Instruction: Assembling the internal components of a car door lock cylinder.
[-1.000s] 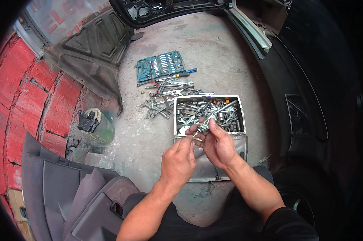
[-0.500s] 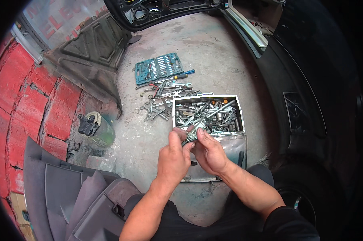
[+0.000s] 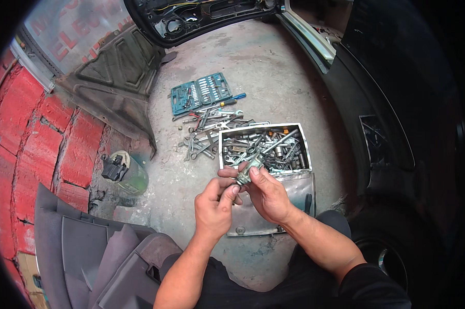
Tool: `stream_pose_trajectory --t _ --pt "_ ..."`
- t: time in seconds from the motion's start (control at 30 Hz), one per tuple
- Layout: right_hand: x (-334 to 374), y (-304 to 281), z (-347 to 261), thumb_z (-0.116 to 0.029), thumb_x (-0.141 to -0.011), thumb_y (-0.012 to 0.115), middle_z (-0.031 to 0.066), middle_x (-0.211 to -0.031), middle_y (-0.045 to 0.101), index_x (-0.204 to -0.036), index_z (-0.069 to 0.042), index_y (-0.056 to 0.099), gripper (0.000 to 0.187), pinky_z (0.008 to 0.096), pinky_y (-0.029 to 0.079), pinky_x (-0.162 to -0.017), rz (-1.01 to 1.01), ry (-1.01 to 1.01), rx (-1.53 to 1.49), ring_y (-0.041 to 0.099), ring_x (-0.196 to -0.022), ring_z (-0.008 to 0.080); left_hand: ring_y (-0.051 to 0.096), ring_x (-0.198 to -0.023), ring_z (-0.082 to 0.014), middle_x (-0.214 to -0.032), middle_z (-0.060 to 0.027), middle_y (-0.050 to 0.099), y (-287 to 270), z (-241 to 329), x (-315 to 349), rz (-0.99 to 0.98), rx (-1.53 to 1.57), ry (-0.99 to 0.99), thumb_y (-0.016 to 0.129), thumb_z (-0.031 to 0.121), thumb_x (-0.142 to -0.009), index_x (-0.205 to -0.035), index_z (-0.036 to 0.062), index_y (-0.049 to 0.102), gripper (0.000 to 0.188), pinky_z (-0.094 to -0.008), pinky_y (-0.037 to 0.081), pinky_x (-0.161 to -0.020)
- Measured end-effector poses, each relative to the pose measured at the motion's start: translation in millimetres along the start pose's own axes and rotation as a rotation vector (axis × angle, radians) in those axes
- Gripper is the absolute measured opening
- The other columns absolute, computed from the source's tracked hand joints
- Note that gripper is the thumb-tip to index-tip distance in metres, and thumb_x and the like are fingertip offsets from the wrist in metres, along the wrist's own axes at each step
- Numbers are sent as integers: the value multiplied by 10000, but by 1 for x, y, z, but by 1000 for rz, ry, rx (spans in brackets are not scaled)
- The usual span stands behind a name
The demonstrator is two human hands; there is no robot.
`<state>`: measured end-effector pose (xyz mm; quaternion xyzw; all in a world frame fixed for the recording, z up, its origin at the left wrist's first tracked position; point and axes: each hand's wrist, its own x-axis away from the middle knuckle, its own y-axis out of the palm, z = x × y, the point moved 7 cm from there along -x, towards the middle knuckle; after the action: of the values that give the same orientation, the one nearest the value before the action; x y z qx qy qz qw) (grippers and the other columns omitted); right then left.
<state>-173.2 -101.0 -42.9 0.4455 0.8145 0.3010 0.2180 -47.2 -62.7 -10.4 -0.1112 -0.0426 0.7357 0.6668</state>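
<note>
Between my two hands, just in front of the toolbox, is a small greyish metal part (image 3: 250,170) with a ridged, roughly cylindrical lower end; its exact kind is unclear. My right hand (image 3: 269,198) grips its upper body between thumb and fingers. At the lower end, the thumb and fingertips of my left hand (image 3: 215,208) close on the part. Beyond them stands a metal toolbox (image 3: 308,149) full of loose wrenches and sockets (image 3: 279,150). Its lid (image 3: 289,203) lies folded down toward me, beneath my hands, with a dark tool on it.
Several loose wrenches (image 3: 197,146) lie on the floor left of the toolbox, below an open teal socket case (image 3: 200,92). A greenish container (image 3: 133,175) stands farther left. Dark car bodywork (image 3: 392,123) borders the right; a grey door panel (image 3: 88,247) is lower left.
My left hand has shifted slightly down and its fingers have loosened and regripped lower on the metal part, showing more of it. My right hand keeps its hold.
</note>
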Motion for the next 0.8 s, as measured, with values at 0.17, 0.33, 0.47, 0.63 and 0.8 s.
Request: stream_pose_trajectory --t 0.17,0.33,0.47,0.63,0.8 --pt "4 9 -7 -479 -1137 456 184 -1455 604 -1390 -92 517 466 380 542 -858 -44 89 -41 631 -1165 214 725 -737 -187 -978 -148 767 10 -15 0 -111 726 -307 646 4 -1038 -1173 -36 642 141 -315 609 -658" --pt "2 7 -5 -457 -1150 429 208 -1478 581 -1395 -75 490 458 357 545 -875 -68 66 19 627 -1194 227 713 -709 -170 -950 -145 768 8 -16 -2 -63 684 -306 666 4 -1029 -1120 -28 640 100 -307 603 -655" --pt "0 4 -1 -466 -1145 442 206 -1463 613 -1369 -93 539 446 414 509 -986 -23 36 76 612 -1262 241 702 -714 -147 -926 -120 768 3 -6 2 65 266 -125 696 -5 -1007 -1052 -26 643 73 -293 580 -652" --pt "-2 3 6 -422 -1173 367 193 -1444 635 -1345 -110 525 389 417 463 -1099 10 37 54 612 -1276 227 717 -776 -303 -919 -153 731 11 42 16 217 -584 583 766 -71 -879 -973 -11 641 167 -389 569 -692" --pt "-3 3 5 -417 -1174 367 178 -1442 645 -1319 -116 540 377 428 441 -1126 33 44 15 618 -1270 221 711 -860 -352 -972 -173 717 16 42 15 223 -650 675 788 -76 -828 -987 -11 650 221 -434 570 -723"
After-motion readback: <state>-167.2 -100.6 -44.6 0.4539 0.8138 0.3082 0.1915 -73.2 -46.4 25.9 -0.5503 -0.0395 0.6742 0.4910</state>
